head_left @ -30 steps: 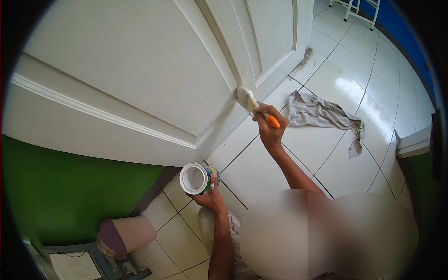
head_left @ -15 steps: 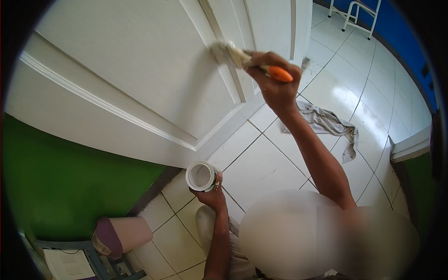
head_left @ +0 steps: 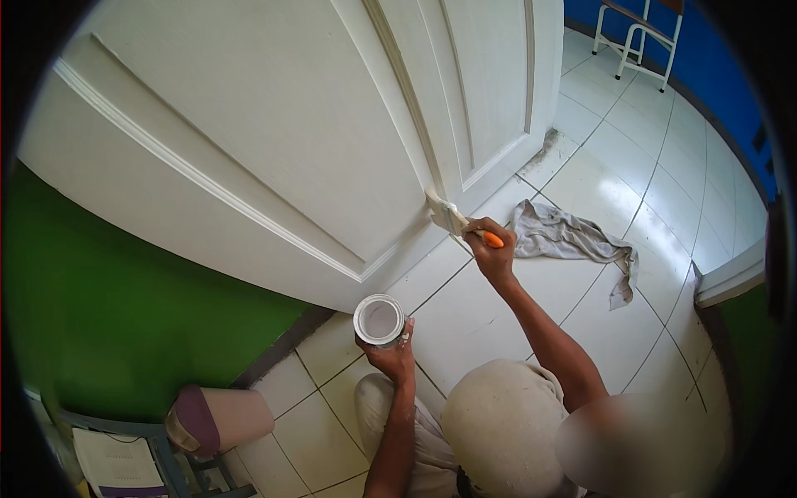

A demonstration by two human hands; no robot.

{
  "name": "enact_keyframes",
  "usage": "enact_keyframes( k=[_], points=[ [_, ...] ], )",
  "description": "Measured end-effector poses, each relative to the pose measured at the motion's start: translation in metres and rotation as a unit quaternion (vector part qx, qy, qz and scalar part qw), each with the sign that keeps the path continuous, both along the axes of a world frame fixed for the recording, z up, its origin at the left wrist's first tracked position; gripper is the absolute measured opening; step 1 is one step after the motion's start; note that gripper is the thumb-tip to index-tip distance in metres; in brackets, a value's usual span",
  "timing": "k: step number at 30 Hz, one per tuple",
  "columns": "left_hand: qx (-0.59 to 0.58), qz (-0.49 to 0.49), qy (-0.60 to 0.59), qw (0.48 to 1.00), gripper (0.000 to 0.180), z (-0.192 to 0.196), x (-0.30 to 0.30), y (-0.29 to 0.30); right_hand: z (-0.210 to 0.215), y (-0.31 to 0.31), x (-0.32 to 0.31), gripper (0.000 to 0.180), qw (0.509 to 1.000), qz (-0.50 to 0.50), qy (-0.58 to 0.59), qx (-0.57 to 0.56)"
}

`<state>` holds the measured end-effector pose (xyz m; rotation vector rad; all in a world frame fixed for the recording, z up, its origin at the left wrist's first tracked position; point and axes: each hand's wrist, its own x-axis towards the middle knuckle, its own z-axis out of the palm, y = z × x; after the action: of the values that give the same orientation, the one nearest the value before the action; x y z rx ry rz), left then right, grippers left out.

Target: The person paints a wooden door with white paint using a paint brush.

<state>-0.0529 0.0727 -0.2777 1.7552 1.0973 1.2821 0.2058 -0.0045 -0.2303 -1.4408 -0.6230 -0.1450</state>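
My right hand (head_left: 491,256) is closed round the handle of a paintbrush (head_left: 449,217) with a pale body and an orange end. Its bristles, coated in white, touch the lower part of a white panelled door (head_left: 274,124), by the moulding groove between two panels. Lower down, my left hand (head_left: 390,357) grips a small open paint can (head_left: 380,321) from below and the side. The can is held upright just in front of the door's bottom edge, and whitish paint coats its inside wall and rim.
A crumpled grey rag (head_left: 573,232) lies on the white floor tiles (head_left: 465,332) right of the brush. A pink and purple bin (head_left: 224,419) lies by the green wall (head_left: 124,290), beside a dark stool (head_left: 178,465) holding papers. A white-legged chair (head_left: 639,37) stands far right.
My right hand has brought the brush down and slightly right along the door, from the upper panel area to near the bottom. The can in my left hand has shifted slightly right and lower in view.
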Motion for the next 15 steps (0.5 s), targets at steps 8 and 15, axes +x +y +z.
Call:
enact_keyframes(
  k=[8, 15],
  points=[
    [0.015, -0.044, 0.003, 0.999, 0.095, -0.004, 0.005, 0.0, 0.274, 0.027, 0.046, 0.009, 0.961, 0.024, -0.271, 0.042],
    [0.014, -0.036, 0.004, 0.999, 0.094, 0.001, 0.011, -0.001, 0.331, 0.042, 0.053, 0.015, 0.849, -0.065, -0.449, 0.27]
  ],
)
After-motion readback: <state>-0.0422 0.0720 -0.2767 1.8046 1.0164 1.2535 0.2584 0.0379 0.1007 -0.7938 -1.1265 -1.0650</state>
